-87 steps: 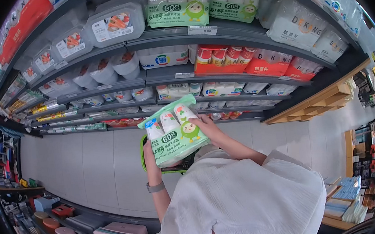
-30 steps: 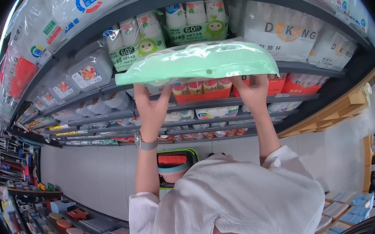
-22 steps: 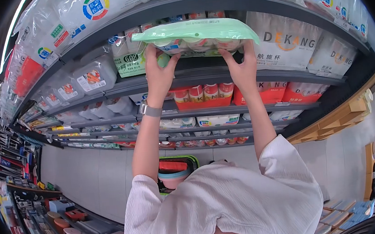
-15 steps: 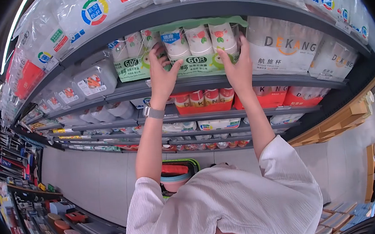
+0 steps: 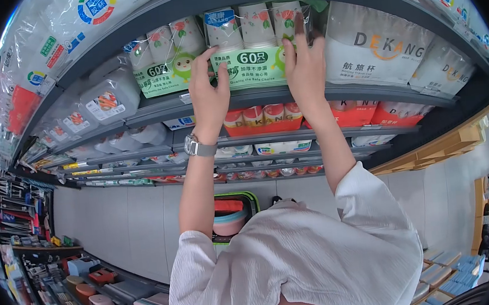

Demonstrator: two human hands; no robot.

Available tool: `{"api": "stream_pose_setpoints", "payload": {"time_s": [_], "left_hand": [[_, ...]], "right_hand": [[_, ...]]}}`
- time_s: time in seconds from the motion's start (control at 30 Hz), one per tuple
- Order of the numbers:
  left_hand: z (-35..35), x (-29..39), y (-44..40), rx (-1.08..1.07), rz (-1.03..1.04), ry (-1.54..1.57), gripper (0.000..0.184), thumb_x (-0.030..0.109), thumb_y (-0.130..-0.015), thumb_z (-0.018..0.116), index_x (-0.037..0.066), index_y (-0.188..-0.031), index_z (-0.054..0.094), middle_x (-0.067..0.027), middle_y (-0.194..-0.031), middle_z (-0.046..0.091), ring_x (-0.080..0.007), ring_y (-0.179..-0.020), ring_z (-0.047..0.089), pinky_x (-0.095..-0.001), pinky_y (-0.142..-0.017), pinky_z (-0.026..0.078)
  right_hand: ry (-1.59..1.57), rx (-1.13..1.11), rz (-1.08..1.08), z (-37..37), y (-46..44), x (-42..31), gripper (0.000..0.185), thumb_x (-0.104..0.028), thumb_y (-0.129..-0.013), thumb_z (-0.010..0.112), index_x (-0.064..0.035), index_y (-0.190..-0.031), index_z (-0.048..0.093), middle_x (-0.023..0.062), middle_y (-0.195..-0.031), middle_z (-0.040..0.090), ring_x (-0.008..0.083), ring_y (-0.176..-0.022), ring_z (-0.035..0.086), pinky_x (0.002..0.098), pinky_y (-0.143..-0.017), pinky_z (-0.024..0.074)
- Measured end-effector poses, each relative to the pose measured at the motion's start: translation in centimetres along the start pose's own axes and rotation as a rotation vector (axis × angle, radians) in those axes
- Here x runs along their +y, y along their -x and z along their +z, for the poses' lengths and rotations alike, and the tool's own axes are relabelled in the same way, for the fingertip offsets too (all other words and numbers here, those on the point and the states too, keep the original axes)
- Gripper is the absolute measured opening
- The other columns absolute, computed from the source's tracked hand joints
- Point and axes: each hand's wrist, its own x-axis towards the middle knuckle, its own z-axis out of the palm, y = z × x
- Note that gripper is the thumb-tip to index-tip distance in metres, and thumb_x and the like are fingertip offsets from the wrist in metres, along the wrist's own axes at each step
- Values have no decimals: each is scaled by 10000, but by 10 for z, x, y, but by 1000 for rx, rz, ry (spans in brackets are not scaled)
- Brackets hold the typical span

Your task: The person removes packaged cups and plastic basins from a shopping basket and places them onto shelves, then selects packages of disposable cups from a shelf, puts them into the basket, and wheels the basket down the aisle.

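Note:
A clear-wrapped pack of printed paper cups (image 5: 256, 63) with a green "60" label stands on the shelf between my hands. My left hand (image 5: 210, 97), wearing a watch (image 5: 198, 147), is at the pack's left front edge. Its thumb and fingers are apart and curved, the fingertips close to the label. At the right end, my right hand (image 5: 307, 73) has its fingers raised and spread in front of the cups, slightly blurred. Whether either hand's fingertips touch the wrap I cannot tell. A similar cup pack (image 5: 161, 78) stands directly to the left.
Large clear "DEKANG" packs (image 5: 373, 52) stand right of the cups, and clear plastic containers (image 5: 111, 100) to the left. Red packs (image 5: 262, 119) fill the shelf below. A basket (image 5: 252, 202) with a red item and tubs is on the floor (image 5: 127, 222) beside me.
The cup pack now sits more upright, its green label fully facing me. My fingers have come from around its sides to its front. The view has shifted slightly.

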Motion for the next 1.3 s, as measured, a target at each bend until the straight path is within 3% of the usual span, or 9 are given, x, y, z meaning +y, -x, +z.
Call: {"api": "stream_pose_setpoints", "payload": {"time_s": [0.3, 0.47, 0.6, 0.73, 0.8, 0.87, 1.03, 1.13, 1.3], "left_hand": [[-9, 11, 20, -13, 107, -324, 360, 80, -944, 670, 35, -1297, 617, -189, -1328, 608, -351, -1154, 619, -411, -958, 507], [-27, 22, 56, 34, 51, -210, 307, 2, -909, 676, 26, -1214, 650, -187, -1309, 623, -360, -1141, 637, -430, -952, 518], [-48, 2, 133, -5, -98, -155, 195, -46, -892, 667, 1, -1080, 652, -189, -1193, 669, -352, -1028, 680, -420, -865, 549], [-76, -48, 268, -143, -427, -381, 152, -20, -919, 652, -23, -1068, 626, -195, -1159, 654, -334, -906, 692, -391, -740, 575], [-93, -57, 362, -107, -921, -302, 166, 22, -933, 655, -32, -1085, 619, -193, -1145, 660, -340, -864, 696, -413, -714, 574], [-117, -82, 522, -90, -1189, -316, 231, 124, -915, 698, -30, -1082, 659, -174, -1017, 709, -303, -813, 708, -428, -739, 574], [-145, 23, 687, -119, -1970, -318, 412, 339, -862, 694, -49, -994, 732, -234, -893, 748, -364, -884, 743, -446, -836, 571], [-131, 79, 875, -548, -2200, -494, 498, 392, -848, 656, -87, -965, 724, -276, -933, 730, -424, -959, 720, -486, -864, 565], [-106, 172, 908, -554, -2216, -463, 489, 400, -829, 626, -72, -898, 736, -273, -892, 731, -430, -937, 722, -490, -863, 569]], "right_hand": [[-43, 67, -86, -8, 25, -13, 428, -3, -909, 649, -34, -1335, 623, 356, -1442, 406, 525, -1334, 432, 540, -1074, 396], [-401, -3, -105, -17, 83, -52, 356, 74, -775, 681, -9, -1121, 676, 272, -1351, 531, 459, -1238, 543, 509, -1013, 458], [-852, -464, -119, 2, 158, -74, 244, 45, -773, 695, -2, -1007, 644, 176, -1196, 601, 374, -1015, 648, 510, -885, 520], [-900, -888, -189, 39, 246, -75, 194, -75, -844, 707, 7, -1006, 636, 164, -1077, 648, 348, -918, 670, 465, -782, 540], [-833, -1409, -270, 58, 293, -65, 232, -185, -902, 668, 7, -1030, 647, 189, -1043, 669, 389, -956, 672, 507, -839, 535], [-752, -1562, -276, 73, 330, -58, 226, -193, -905, 660, 1, -1019, 659, 207, -1032, 677, 396, -974, 679, 502, -844, 546], [-491, -1914, -312, 109, 415, -35, 276, -218, -889, 651, 27, -1014, 683, 257, -1013, 705, 433, -1001, 680, 518, -867, 546], [-338, -2087, -463, 123, 454, -30, 312, -237, -874, 668, 31, -1032, 693, 261, -1040, 707, 433, -996, 685, 506, -863, 553], [-564, -2098, -244, 133, 541, -17, 318, -223, -864, 655, 47, -1026, 695, 242, -924, 726, 386, -885, 728, 463, -790, 578]]}}
